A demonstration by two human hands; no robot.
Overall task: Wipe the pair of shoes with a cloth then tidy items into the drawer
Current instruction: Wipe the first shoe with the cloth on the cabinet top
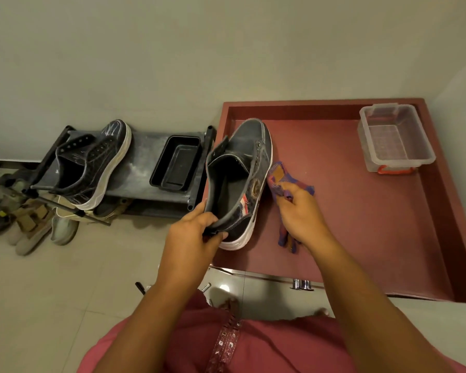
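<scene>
Right, what I see from the head cam:
Left hand point(193, 232): I've got it curled round the heel collar of the shoe point(240, 181), thumb outside, fingers inside the opening.
Shoe: dark, white sole, held up over the left edge of the drawer point(388, 238), toe pointing away from me, sole side facing right.
Right hand point(301, 214): fingers bunched on the cloth point(283, 181), pinching it tight.
Cloth: purple and orange pattern, upper end pressed against the shoe's outer side near the round badge, lower end hanging below my hand.
Second shoe point(97, 162): same style, sitting on the rack point(143, 168) at left, tilted on its side, well apart from my hands.
Black tray point(176, 162): on the rack, just right of the second shoe.
Drawer: red-brown, pulled open, wide bare floor.
Clear box point(393, 138): in the drawer's far right corner, red latch at its near end.
Other footwear point(33, 224): sandals and light shoes on the floor under and left of the rack.
Handle point(303, 284): chrome, on the drawer front near my knees.
</scene>
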